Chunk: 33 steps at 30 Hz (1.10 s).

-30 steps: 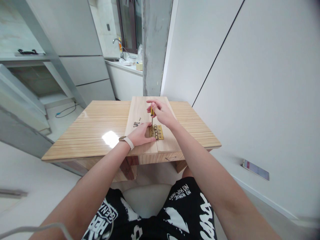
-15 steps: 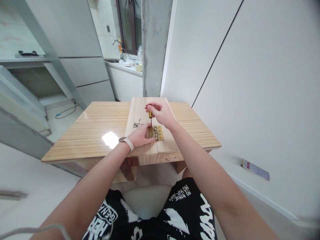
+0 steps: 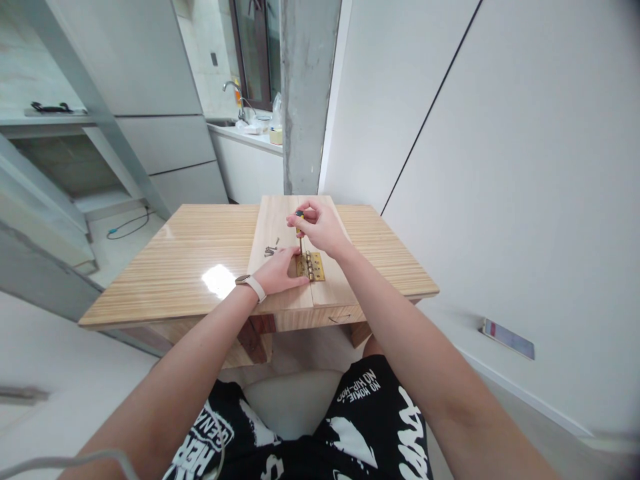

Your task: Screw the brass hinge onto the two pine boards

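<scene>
A brass hinge (image 3: 316, 267) lies open across the seam between two pale wooden boards (image 3: 273, 217) on the table. My right hand (image 3: 320, 227) grips the yellow and black handle of a screwdriver (image 3: 301, 243), which stands upright with its tip at the hinge's upper left part. My left hand (image 3: 281, 270) rests on the left board, thumb and forefinger spread around the hinge's left leaf, touching its edges. Several screws (image 3: 271, 251) lie loose on the board just beyond my left hand.
The striped wooden table (image 3: 200, 233) has a drawer front below the boards. A grey pillar (image 3: 307, 100) rises behind it, with a sink counter (image 3: 250, 139) to the back left. A white wall is at the right, where a phone (image 3: 509, 338) is seen.
The view has shifted slightly. My right hand's fingers have changed position around the screwdriver handle, with its dark top now showing. My left hand stays at the hinge.
</scene>
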Available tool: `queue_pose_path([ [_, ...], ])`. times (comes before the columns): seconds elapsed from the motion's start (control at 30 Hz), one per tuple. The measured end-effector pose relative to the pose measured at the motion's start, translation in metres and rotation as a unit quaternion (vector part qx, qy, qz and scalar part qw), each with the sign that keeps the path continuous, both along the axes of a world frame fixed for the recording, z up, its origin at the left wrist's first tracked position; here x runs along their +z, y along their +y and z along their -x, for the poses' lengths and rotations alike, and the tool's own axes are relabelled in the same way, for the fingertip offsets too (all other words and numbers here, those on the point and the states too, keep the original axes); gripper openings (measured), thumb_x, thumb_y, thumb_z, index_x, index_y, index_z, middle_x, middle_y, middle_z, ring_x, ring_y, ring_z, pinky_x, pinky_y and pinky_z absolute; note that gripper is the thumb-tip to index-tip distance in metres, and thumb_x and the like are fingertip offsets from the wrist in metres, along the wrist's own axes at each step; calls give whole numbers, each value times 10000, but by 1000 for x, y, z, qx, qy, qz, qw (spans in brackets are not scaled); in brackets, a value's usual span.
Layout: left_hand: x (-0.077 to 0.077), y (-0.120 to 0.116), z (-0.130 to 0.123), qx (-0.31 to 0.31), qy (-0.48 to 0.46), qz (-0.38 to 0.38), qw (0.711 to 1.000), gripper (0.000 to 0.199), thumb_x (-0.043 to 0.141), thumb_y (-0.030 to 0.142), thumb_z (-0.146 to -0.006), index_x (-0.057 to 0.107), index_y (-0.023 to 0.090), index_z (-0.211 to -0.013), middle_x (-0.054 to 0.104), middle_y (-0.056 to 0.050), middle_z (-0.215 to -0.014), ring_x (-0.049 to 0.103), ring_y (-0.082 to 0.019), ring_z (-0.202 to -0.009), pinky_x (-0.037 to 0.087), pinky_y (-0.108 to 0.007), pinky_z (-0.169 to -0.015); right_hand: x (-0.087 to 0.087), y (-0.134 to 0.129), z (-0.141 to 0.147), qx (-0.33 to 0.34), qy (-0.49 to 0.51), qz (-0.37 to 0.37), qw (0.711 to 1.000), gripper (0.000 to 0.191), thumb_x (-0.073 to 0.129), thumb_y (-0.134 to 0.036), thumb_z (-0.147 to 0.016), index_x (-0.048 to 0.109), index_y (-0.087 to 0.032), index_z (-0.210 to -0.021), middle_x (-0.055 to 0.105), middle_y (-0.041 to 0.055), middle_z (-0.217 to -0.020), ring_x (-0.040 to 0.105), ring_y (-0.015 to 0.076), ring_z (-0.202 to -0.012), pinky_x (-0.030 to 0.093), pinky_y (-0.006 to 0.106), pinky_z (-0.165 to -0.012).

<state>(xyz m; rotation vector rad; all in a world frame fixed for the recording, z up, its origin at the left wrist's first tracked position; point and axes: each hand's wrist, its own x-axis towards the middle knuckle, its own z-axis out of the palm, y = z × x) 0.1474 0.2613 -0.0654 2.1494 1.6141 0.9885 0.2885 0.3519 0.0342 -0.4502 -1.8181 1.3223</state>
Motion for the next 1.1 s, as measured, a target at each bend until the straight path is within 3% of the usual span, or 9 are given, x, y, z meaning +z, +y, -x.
queue_pose_path([
  [0.2, 3, -1, -1, 5, 13, 3, 1000, 723, 800, 530, -756, 533, 205, -1343, 627, -159, -1312, 591, -356, -1239, 471, -551, -1087, 6, -3, -9, 60, -34, -8, 998, 348, 663, -506, -920, 662, -229, -1131, 734, 65, -1005, 680, 184, -974, 610, 268, -685],
  [0.6, 1, -1, -1, 0, 11, 1, 1000, 749, 811, 488, -755, 519, 182, -1373, 621, -168, -1328, 586, -344, -1246, 453, -535, -1101, 1, 5, -5, 19, -9, -4, 1000, 267, 702, -452, -875, 632, -209, -961, 720, 59, -967, 690, 185, -926, 612, 251, -593],
  [0.87, 2, -1, -1, 1, 15, 3, 1000, 753, 803, 522, -755, 523, 189, -1370, 621, -166, -1331, 584, -349, -1252, 454, -533, -1108, 0, 3, -3, -35, 7, 6, 999, 425, 817, -483, -763, 487, -230, -850, 703, 7, -878, 678, 153, -796, 631, 262, -566],
  [0.97, 2, -1, -1, 2, 14, 5, 1000, 742, 796, 541, -756, 534, 190, -1355, 624, -165, -1325, 588, -355, -1243, 459, -541, -1097, -2, 1, -1, -35, 10, 8, 999, 471, 824, -498, -752, 444, -240, -855, 691, -10, -835, 697, 165, -808, 616, 251, -550],
  [1.1, 2, -1, -1, 3, 11, 5, 1000, 739, 790, 543, -762, 529, 197, -1361, 622, -165, -1330, 585, -358, -1247, 459, -553, -1093, -4, 0, 1, -17, -7, -9, 1000, 387, 764, -510, -816, 541, -248, -993, 699, -5, -860, 703, 163, -839, 595, 228, -573],
])
